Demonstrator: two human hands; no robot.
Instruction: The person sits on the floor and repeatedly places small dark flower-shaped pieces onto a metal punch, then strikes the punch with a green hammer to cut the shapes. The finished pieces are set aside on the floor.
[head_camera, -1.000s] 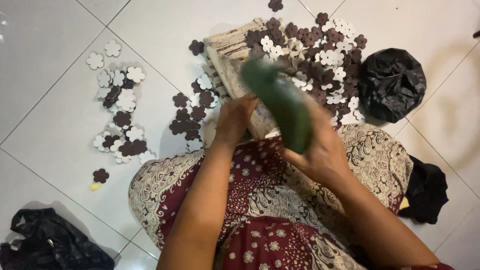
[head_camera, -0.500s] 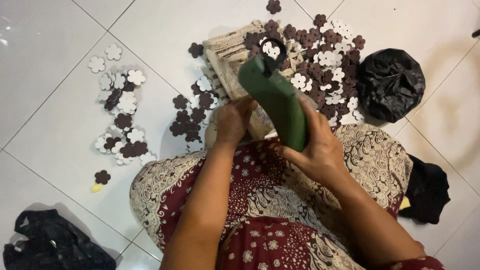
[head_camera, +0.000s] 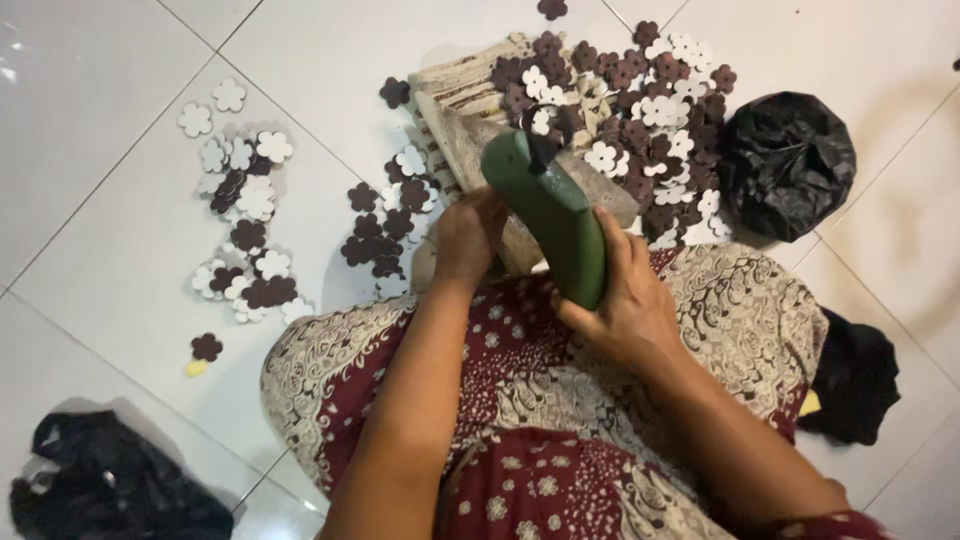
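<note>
Right hand (head_camera: 625, 305): closed around a green block (head_camera: 555, 215).
Left hand (head_camera: 468, 235): closed on the padded board (head_camera: 470, 135).
Done: flower cutouts (head_camera: 245, 200) litter the floor (head_camera: 100, 260).
Left: cannot tell.

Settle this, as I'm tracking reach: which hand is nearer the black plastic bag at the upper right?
Right. The right hand, gripping the green tool, sits left of and below the black plastic bag; the left hand is farther left, beyond the tool.

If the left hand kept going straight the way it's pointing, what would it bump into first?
Probably the striped woven block straight ahead: the left hand points up the picture and already seems to touch its near edge. Beyond it lie brown and white flower cutouts. Depth is hard to judge.
</note>
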